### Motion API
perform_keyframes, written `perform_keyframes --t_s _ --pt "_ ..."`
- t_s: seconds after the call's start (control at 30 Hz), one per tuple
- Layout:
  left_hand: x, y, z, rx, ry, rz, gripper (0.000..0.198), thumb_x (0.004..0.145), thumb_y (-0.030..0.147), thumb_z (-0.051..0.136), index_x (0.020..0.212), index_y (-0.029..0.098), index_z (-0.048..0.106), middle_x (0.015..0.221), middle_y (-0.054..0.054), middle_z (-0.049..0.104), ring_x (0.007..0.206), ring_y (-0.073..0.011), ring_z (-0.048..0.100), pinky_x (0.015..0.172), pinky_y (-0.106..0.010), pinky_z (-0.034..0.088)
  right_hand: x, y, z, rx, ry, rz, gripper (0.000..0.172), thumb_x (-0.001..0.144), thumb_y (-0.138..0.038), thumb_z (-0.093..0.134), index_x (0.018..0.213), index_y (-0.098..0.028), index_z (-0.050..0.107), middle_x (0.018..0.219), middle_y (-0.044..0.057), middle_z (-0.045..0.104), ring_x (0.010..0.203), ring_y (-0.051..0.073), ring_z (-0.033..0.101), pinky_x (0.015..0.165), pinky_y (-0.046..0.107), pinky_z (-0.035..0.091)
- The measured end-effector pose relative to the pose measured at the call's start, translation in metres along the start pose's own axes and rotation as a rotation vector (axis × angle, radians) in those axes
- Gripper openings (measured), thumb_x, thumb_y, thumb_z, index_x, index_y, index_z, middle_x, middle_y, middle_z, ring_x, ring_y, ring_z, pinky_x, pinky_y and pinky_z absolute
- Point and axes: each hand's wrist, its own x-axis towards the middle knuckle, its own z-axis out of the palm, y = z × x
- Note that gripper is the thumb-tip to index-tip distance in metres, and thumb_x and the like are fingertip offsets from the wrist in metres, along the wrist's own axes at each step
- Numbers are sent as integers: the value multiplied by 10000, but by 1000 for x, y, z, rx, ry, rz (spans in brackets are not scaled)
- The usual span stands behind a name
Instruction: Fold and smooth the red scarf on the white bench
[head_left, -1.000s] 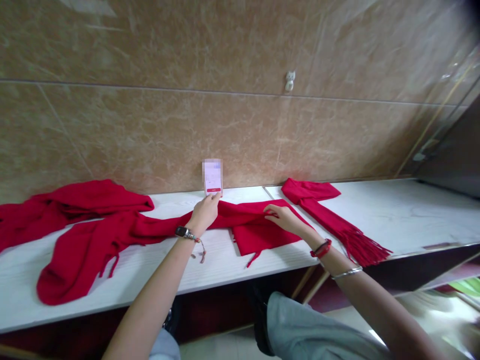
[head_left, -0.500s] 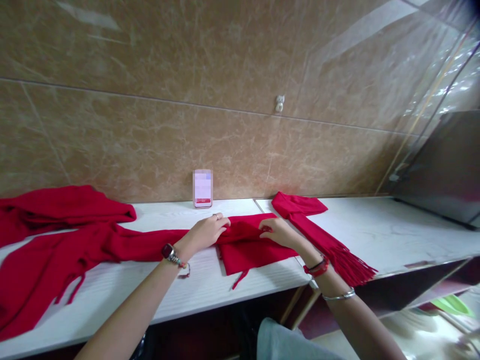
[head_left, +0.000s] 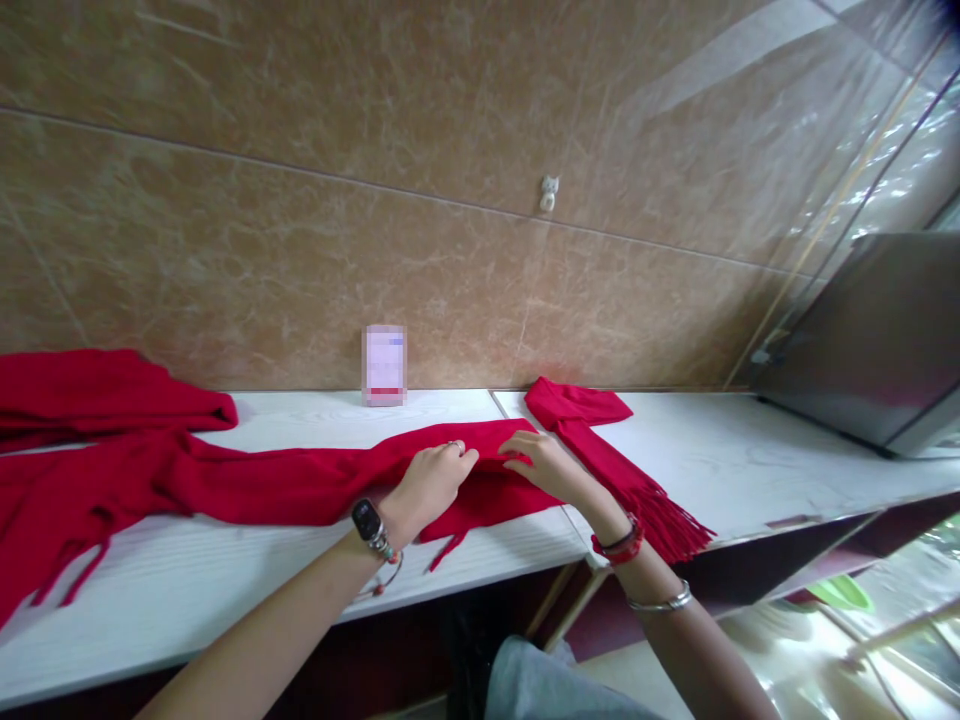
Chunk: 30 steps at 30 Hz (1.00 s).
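1. The red scarf point(head_left: 277, 485) lies across the bench point(head_left: 750, 440), from the left edge of the frame to just right of centre, with a doubled part spread beneath the hands
2. Its nearest cloth is directly under and against the fingers; the long loose stretch lies to the left of them, so the left hand point(head_left: 431, 485) is the nearer to it, while the right hand point(head_left: 551, 465) is nearer to the folded right end
3. The long axis runs left to right, roughly along the bench, climbing slightly towards the centre of the frame; the right end points at the second scarf point(head_left: 615, 470), and the left part slumps towards the lower left, where a few tassels point(head_left: 84, 575) hang towards the front edge
4. The left fingers curl down over the cloth, their tips mostly hidden by the hand; I cannot tell whether they pinch it
5. The right fingers bend loosely at the fold, tips pointing left towards the other hand; whether they grip the cloth or only rest on it I cannot tell
6. The second scarf is folded right of centre, its fringe pointing to the lower right; more red cloth point(head_left: 112, 390) lies at the left edge
7. A phone point(head_left: 385, 365) stands against the wall point(head_left: 300, 270) behind the red scarf, near the centre of the frame
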Motion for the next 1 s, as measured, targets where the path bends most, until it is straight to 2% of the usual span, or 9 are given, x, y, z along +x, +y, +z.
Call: perform_keyframes --t_s 0.13,0.2,0.27,0.37,0.53,0.73,0.8,0.93,1.0 --pt "1 -10 2 -14 -3 30 303 802 -7 363 988 152 541 913 -76 581 806 -172 586 682 -262 470 -17 7 -11 -132 -160 49 386 740 -271 626 1101 -164 540 1044 96 574 939 206 543 803 337 458" --pt "0 -16 1 1 10 14 302 808 1 359 1004 148 536 914 -78 584 793 -169 587 678 -259 472 -26 7 -12 -196 -217 76 437 717 -299 648 1111 -149 529 1043 108 562 940 222 543 790 343 465" --pt "-1 -18 -2 27 19 14 303 807 -1 357 998 150 537 906 -78 586 787 -167 586 674 -253 470 -33 7 -11 -270 -200 129 321 745 -255 616 1040 -142 560 997 107 573 901 222 556 767 335 467" --pt "2 -18 -10 73 5 11 319 793 -23 357 984 158 537 905 -70 583 784 -162 583 671 -242 464 -38 12 -9 -327 -107 222 134 812 -156 503 909 -149 595 896 87 600 815 193 575 721 294 460" --pt "3 -17 -10 106 24 41 317 815 26 401 1070 184 503 1027 -83 556 806 -173 591 664 -256 465 -45 27 -15 -255 3 244 197 860 -154 413 887 -170 608 865 68 621 790 165 579 716 257 442" --pt "-18 -11 7 141 -128 -59 377 753 -33 440 1046 189 523 987 -80 591 892 -202 587 741 -291 459 -59 39 -23 -200 -188 201 258 783 -39 380 831 -165 600 847 60 609 758 153 565 693 245 433" --pt "-24 -10 8 117 -134 -71 359 759 -35 425 1014 193 534 971 -75 596 918 -195 579 759 -285 455 -61 41 -24 -185 -211 213 271 749 -10 374 815 -162 588 840 55 596 748 143 553 679 233 427" --pt "-26 -12 -5 155 -159 -145 369 772 -51 384 1024 175 532 956 -96 598 877 -201 597 694 -283 478 -62 44 -27 -194 -201 203 282 731 2 384 840 -157 589 833 50 583 758 134 539 684 225 409" --pt "-25 -14 -17 200 -176 -171 383 774 -57 372 1046 165 525 948 -99 597 821 -201 613 647 -282 488 -63 45 -30 -209 -135 190 278 743 -8 389 856 -155 596 841 52 574 756 131 535 680 225 404"
